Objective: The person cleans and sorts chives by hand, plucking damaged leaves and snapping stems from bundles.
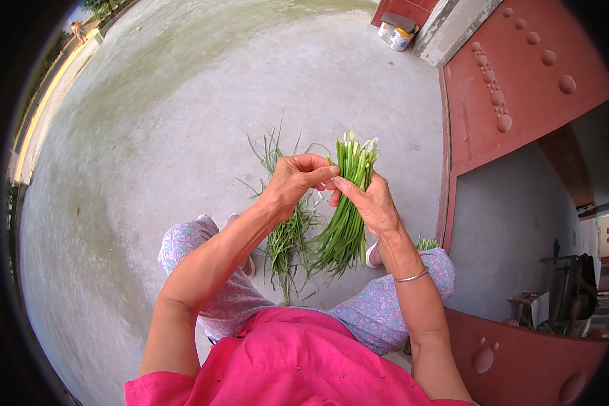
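Note:
A thick bunch of garlic chives (346, 227) is gripped in my right hand (371, 203), pale cut ends upward and green leaves hanging toward the floor. My left hand (299, 179) is closed in a pinch beside the upper part of the bunch, its fingertips meeting my right thumb. Whatever is between those fingertips is too small to make out. Below my left hand, a loose pile of thin green leaves and trimmings (287, 243) lies on the concrete, partly hidden by the hand and forearm.
Grey concrete floor (203, 101) spreads around my feet. More green stalks (426, 243) show beside my right knee. A red metal door (521, 81) stands to the right, by a doorway with dark items inside. A white bucket (397, 37) sits at the far wall.

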{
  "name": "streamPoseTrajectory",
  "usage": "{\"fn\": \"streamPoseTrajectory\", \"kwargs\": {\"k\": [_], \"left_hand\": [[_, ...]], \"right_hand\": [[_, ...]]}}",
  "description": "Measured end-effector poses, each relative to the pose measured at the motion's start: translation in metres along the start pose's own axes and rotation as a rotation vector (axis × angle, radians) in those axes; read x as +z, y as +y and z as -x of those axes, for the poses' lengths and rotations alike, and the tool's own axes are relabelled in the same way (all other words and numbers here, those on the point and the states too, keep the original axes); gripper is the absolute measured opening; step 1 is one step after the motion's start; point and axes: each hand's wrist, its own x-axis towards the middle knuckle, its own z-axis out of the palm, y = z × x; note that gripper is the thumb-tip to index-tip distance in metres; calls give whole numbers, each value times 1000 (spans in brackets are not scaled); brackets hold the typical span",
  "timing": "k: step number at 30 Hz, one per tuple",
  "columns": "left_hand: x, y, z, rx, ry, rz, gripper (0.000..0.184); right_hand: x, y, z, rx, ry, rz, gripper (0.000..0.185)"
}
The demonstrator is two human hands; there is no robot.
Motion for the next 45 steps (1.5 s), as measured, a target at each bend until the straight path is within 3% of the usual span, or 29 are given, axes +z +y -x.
{"fn": "streamPoseTrajectory", "kwargs": {"k": [14, 23, 34, 45], "left_hand": [[-1, 0, 1, 15, -28, -74, 9], [-6, 2, -2, -20, -48, -29, 8], [-9, 11, -1, -57, -167, -66, 8], [-6, 20, 1, -56, -106, -41, 11]], "right_hand": [[1, 3, 1, -6, -4, 147, 20], [-3, -2, 4, 121, 17, -163, 19], [-6, 0, 3, 46, -72, -110, 23], [-2, -1, 4, 61, -119, -82, 23]]}}
